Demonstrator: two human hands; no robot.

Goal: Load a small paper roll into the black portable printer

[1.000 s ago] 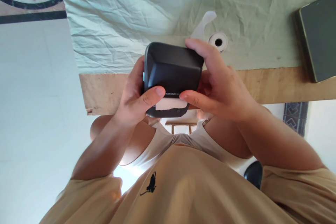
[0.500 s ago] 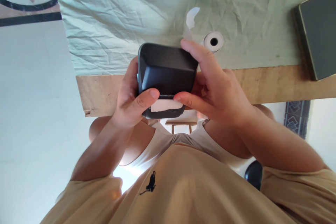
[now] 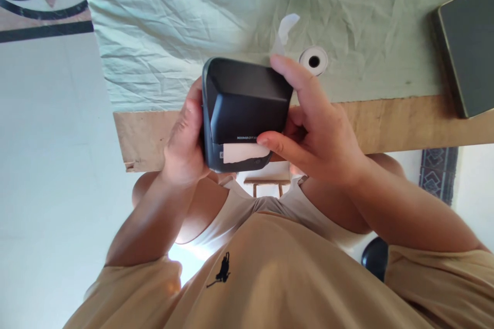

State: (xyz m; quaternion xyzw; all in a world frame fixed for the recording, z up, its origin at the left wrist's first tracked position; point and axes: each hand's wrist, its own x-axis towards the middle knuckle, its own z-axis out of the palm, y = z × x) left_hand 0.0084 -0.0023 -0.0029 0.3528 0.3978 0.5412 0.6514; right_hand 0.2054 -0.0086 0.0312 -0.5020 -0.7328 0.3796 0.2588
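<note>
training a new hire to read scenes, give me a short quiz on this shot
1. True or false: the left hand and the right hand both hold the black label printer.
2. What sticks out of the printer's front slot? A) a white paper strip B) a red cable C) a metal key
3. Fill in: the small white paper roll lies on the pale ____ cloth.

Key: 1 true; 2 A; 3 green.
</note>
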